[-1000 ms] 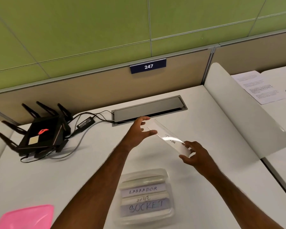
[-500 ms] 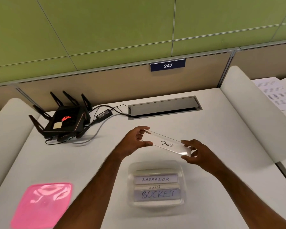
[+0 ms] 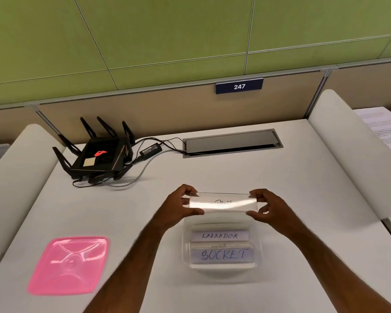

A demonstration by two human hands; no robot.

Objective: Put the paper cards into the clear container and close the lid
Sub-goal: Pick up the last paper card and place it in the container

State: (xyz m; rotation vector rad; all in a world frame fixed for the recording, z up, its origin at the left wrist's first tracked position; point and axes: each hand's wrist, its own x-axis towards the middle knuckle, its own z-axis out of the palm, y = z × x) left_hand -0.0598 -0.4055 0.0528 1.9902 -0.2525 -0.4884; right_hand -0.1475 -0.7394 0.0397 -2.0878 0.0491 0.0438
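I hold a glossy white paper card [image 3: 223, 202] with handwriting level between both hands, just above the far rim of the clear container [image 3: 256, 265]. My left hand [image 3: 180, 205] pinches its left end and my right hand [image 3: 265, 205] pinches its right end. Inside the container lie several cards; the readable ones say LABRADOR [image 3: 219, 236] and SOCKET [image 3: 222, 254]. The pink lid [image 3: 69, 265] lies flat on the white desk to the left of the container, apart from it.
A black router [image 3: 99, 154] with antennas, its power brick and cables sit at the back left. A grey cable hatch [image 3: 233, 143] is set into the desk behind my hands. Curved white dividers [image 3: 348, 154] flank the desk; printed papers [image 3: 384, 127] lie beyond the right one.
The card has turned from slanted to level and come nearer, down toward the container's far rim, with both hands holding its ends. The camera view has shifted to the left.
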